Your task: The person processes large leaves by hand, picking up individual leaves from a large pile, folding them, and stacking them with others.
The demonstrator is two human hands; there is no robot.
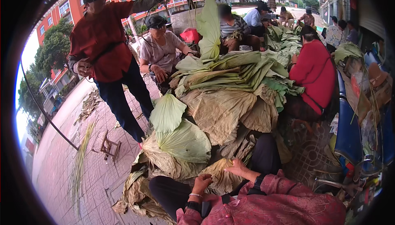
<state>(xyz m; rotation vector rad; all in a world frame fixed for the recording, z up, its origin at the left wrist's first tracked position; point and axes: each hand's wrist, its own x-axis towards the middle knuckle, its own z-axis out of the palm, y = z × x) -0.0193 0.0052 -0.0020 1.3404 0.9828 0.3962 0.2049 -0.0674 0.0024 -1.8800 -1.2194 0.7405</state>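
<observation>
Between my knees lies a dried yellow-brown lotus leaf [220,175]. My right hand [239,168] grips its upper right edge. At the leaf's left side is my left hand [202,182], its fingers curled; whether they pinch the leaf cannot be told. Just beyond, a pale green lotus leaf [185,141] rests on brown dried leaves, with a smaller green leaf [168,112] overlapping its top. A large heap of dried leaves [222,111] rises in front of me, topped by folded green leaves [234,70]. One broad green leaf [209,27] stands upright there.
A person in a dark red top [101,36] stands at the left with an arm outstretched. Others sit around the heap, one in a red sweater [318,70] at the right. A small wooden stool [106,146] and long thin stalks [81,163] are on the paving; blue chairs [348,129] stand right.
</observation>
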